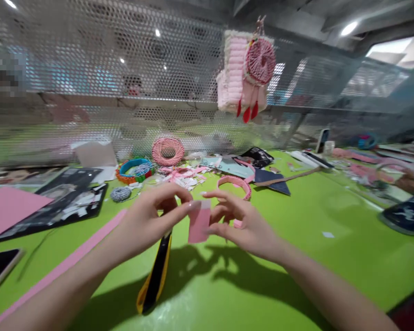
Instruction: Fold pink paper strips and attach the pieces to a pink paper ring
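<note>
My left hand [152, 220] and my right hand [241, 223] face each other above the green table [334, 271], both fingertips at a small piece of pink paper [199, 223]. Its edges sit between the left thumb and the right fingers. A yellow-and-black utility knife [155, 271] lies below my left hand, its upper end hidden behind the wrist. Just past my right hand stands a pink paper ring [233, 186], partly hidden by those fingers.
A pink coiled ring [168, 151], a teal-and-orange ring [134, 170] and pink paper scraps [182, 177] lie ahead. Left stretch a pink sheet [15, 211] and long pink strip [55, 269]. A co-worker's hand [412, 181] is far right. A perforated metal screen [106, 55] stands behind.
</note>
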`<state>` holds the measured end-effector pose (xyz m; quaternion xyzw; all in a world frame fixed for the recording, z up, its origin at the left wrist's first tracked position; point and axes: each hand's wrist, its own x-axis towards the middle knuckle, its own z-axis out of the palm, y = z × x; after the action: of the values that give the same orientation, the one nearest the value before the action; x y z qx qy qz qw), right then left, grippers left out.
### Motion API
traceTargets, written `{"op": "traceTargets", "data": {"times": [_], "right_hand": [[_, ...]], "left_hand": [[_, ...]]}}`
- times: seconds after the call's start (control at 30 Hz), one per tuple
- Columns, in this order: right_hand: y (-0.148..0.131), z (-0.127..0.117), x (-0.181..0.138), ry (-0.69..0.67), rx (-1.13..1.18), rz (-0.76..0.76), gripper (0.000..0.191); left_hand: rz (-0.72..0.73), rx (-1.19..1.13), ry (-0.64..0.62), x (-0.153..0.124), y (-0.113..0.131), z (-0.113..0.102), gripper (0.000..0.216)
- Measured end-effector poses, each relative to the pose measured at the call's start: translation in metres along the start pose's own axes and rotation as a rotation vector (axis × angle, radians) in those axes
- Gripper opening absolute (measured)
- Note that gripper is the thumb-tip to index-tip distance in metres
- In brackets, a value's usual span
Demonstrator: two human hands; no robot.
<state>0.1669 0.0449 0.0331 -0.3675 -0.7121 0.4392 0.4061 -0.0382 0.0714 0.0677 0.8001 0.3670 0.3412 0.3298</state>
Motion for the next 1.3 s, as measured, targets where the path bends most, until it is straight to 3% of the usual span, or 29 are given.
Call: {"op": "traceTargets", "data": {"times": [0.1, 0.2, 0.37, 0.47, 0.57, 0.7, 0.8, 0.93, 1.1, 1.2, 1.3], "right_hand": [[-0.002, 0.000, 0.003, -0.013, -0.063, 0.018, 0.014], [-0.002, -0.001, 0.004, -0.044, -0.097, 0.071, 0.019], [-0.004, -0.003, 0.003, -0.035, -0.195, 0.083, 0.020], [-0.006, -0.003, 0.002, -0.086, -0.233, 0.104, 0.022], [-0.006, -0.001, 0.001, -0.143, -0.264, 0.147, 0.029], [0.006, -0.003, -0.002, -0.238, -0.445, 0.218, 0.036], [0.023, -0.006, 0.000, -0.271, -0.555, 0.245, 0.038], [0.042, -0.010, 0.010, -0.235, -0.505, 0.265, 0.037], [0.042, -0.014, 0.022, -0.132, -0.393, 0.261, 0.032], [0.035, -0.012, 0.022, -0.128, -0.252, 0.233, 0.028], [0.031, -0.008, 0.019, -0.114, -0.140, 0.201, 0.027]], "left_hand": [[0.007, -0.015, 0.052, 0.000, -0.001, -0.002, 0.016], [0.061, 0.049, 0.050, 0.001, -0.007, 0.003, 0.016], [0.274, 0.322, 0.147, 0.002, -0.016, 0.007, 0.014], [0.282, 0.337, 0.107, 0.001, -0.015, 0.008, 0.009], [0.222, 0.420, 0.058, -0.004, -0.008, 0.013, 0.013], [0.060, 0.825, -0.049, -0.011, -0.007, 0.027, 0.022], [-0.098, 0.951, -0.145, -0.005, -0.025, 0.033, 0.033], [-0.187, 0.898, -0.129, 0.014, -0.054, 0.033, 0.037], [-0.069, 0.790, -0.098, 0.011, -0.041, 0.038, 0.032], [0.072, 0.792, -0.051, 0.003, -0.028, 0.039, 0.028], [0.239, 0.785, 0.031, 0.001, -0.030, 0.037, 0.021]]}}
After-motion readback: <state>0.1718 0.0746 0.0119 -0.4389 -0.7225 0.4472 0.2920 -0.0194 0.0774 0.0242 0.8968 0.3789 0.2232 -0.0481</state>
